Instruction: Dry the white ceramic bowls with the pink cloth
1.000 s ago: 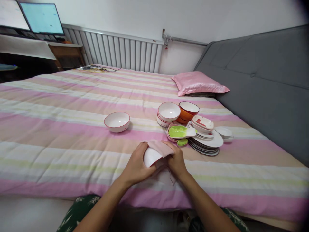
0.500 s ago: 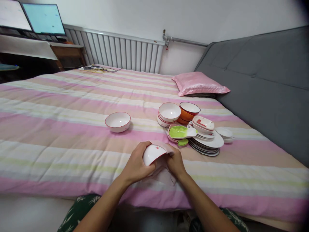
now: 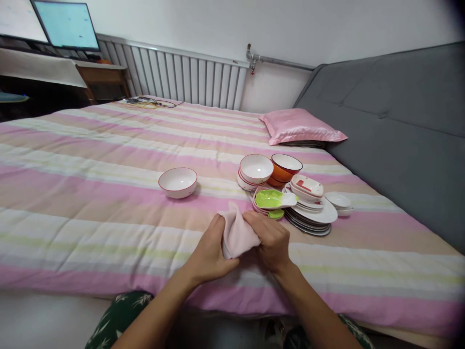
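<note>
Low over the front of the bed, a pale pink cloth (image 3: pixel 238 235) is bunched between my hands. My left hand (image 3: pixel 209 254) is closed around a white bowl that the cloth now covers almost wholly. Pressed to the cloth from the other side, my right hand (image 3: pixel 271 240) has its fingers curled into it. Beyond my left hand a white bowl with a red rim (image 3: pixel 178 183) sits alone on the striped bedspread. Nearest my right hand are the green leaf-shaped dish (image 3: pixel 271 198) and a stack of plates (image 3: pixel 310 228).
White bowls (image 3: pixel 256 168) are stacked behind the green dish, beside orange bowls (image 3: pixel 281 173). Small rectangular dishes (image 3: pixel 307 186) top the plates, with little white dishes (image 3: pixel 338 201) to their right. Farther back lie a pink pillow (image 3: pixel 300 125) and cables (image 3: pixel 150 102). A grey headboard (image 3: pixel 392 106) bounds the right side.
The cloth has come over the bowl's inside, which was showing before. My right hand has moved up and over the bowl's right side. The other dishes stay put.
</note>
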A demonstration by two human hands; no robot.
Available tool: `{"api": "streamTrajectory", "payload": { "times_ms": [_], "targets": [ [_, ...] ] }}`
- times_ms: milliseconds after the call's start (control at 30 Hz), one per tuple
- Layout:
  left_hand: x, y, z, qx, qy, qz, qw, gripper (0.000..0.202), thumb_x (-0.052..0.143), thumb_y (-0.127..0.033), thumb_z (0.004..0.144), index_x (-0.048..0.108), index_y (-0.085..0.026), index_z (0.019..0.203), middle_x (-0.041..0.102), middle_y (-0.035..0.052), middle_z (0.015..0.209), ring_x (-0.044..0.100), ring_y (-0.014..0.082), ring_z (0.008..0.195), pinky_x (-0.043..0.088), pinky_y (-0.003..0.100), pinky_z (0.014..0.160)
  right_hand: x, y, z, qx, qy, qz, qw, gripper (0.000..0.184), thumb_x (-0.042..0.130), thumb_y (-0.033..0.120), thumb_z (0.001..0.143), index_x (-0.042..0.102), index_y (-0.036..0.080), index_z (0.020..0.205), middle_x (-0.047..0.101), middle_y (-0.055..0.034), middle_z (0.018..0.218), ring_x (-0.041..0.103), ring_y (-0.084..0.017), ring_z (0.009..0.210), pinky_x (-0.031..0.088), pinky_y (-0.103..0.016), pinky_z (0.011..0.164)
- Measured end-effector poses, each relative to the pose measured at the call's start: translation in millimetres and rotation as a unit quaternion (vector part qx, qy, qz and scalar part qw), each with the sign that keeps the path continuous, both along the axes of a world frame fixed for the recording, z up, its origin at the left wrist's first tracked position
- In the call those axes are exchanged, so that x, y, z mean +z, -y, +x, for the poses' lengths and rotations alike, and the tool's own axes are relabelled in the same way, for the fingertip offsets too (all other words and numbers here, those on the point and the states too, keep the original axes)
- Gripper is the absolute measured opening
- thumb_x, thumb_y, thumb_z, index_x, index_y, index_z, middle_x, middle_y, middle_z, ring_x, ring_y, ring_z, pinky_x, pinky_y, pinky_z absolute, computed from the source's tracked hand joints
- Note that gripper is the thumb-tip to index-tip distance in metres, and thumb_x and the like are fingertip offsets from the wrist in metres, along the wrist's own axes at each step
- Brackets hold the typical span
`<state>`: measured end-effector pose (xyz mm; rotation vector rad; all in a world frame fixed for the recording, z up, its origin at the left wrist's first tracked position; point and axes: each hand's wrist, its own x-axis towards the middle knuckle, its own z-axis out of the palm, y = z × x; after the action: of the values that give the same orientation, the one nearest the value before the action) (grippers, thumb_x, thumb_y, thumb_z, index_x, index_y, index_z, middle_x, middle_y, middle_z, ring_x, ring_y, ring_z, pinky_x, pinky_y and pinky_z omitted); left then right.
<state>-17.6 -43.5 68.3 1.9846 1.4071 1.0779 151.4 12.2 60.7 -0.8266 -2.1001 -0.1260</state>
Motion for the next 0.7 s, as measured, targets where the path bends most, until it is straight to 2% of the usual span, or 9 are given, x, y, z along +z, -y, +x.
{"api": "streamTrajectory", "payload": {
  "times_ms": [67,200,400,533,700],
  "targets": [
    [-0.9,-0.8,0.6,-0.003,-0.005,0.001,1.0,0.046,0.06,-0.015,0.063,0.04,-0.021,0.104,0.046,0.004,0.099,0.047,0.0225,0.092,0.043,0.039,0.081,-2.1,-0.1,-1.3,0.009,-0.006,-0.012,1.0,0.03,0.045,0.015,0.085,0.066,0.018,0.107,0.071,-0.0083,0.103,0.067,-0.021,0.095,0.049,-0.03,0.083],
    [-0.9,-2.3,0.6,0.002,-0.002,-0.011,1.0,0.044,0.059,-0.014,0.063,0.04,-0.021,0.102,0.047,0.0039,0.099,0.048,0.0227,0.092,0.044,0.039,0.08,-3.4,-2.9,-2.3,0.04,-0.059,-0.095,0.993,0.033,0.045,0.013,0.081,0.065,0.018,0.106,0.07,-0.0076,0.105,0.064,-0.02,0.1,0.048,-0.031,0.087],
    [0.8,-3.0,0.5,0.008,0.001,-0.002,1.0,0.046,0.06,-0.012,0.064,0.043,-0.021,0.106,0.048,0.0052,0.102,0.049,0.0234,0.095,0.044,0.038,0.082,-13.8,-12.1,0.6,0.055,-0.128,-0.211,0.967,0.042,0.048,0.01,0.068,0.065,0.02,0.105,0.071,-0.0049,0.102,0.066,-0.02,0.093,0.049,-0.03,0.08],
    [3.6,-3.2,-0.2,0.0,0.006,-0.002,1.0,0.05,0.061,-0.014,0.065,0.044,-0.021,0.111,0.05,0.0068,0.108,0.049,0.0253,0.101,0.044,0.039,0.086,-25.3,-16.6,0.1,0.06,-0.17,-0.246,0.952,0.045,0.047,0.009,0.065,0.065,0.021,0.105,0.07,-0.0059,0.103,0.065,-0.022,0.094,0.05,-0.033,0.083],
    [4.7,-4.2,-1.9,0.008,0.0,0.0,1.0,0.044,0.063,-0.018,0.067,0.046,-0.02,0.108,0.051,0.006,0.105,0.052,0.0232,0.098,0.045,0.037,0.085,-36.6,-20.6,-4.6,0.073,-0.232,-0.3,0.922,0.043,0.045,0.007,0.064,0.067,0.019,0.099,0.072,-0.0068,0.097,0.066,-0.022,0.089,0.051,-0.035,0.081]
  ]
}}
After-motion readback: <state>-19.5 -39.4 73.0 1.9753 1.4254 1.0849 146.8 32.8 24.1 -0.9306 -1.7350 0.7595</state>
